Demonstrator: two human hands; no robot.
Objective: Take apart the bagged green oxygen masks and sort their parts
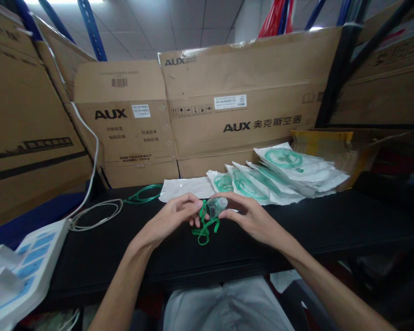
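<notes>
Over the front part of the black table, both my hands meet at a small clear plastic mask [214, 208] with a whitish round end. My right hand [244, 214] pinches the mask from the right between thumb and fingers. On its other side, my left hand [179, 210] grips the green elastic strap [203, 211] with thumb and forefinger. Loops of the strap dangle below the mask. Part of the mask is hidden behind my fingers. Just behind my hands lies a flat white pouch [186, 187]. A coil of green tubing [143, 194] rests left of it.
Several white-and-clear pouches with green tubing [286, 158] lie fanned and stacked at the back right. A cardboard wall [207, 131] closes off the back. At the left stand a white device with blue labels [31, 257] and a looped pale cable [100, 215].
</notes>
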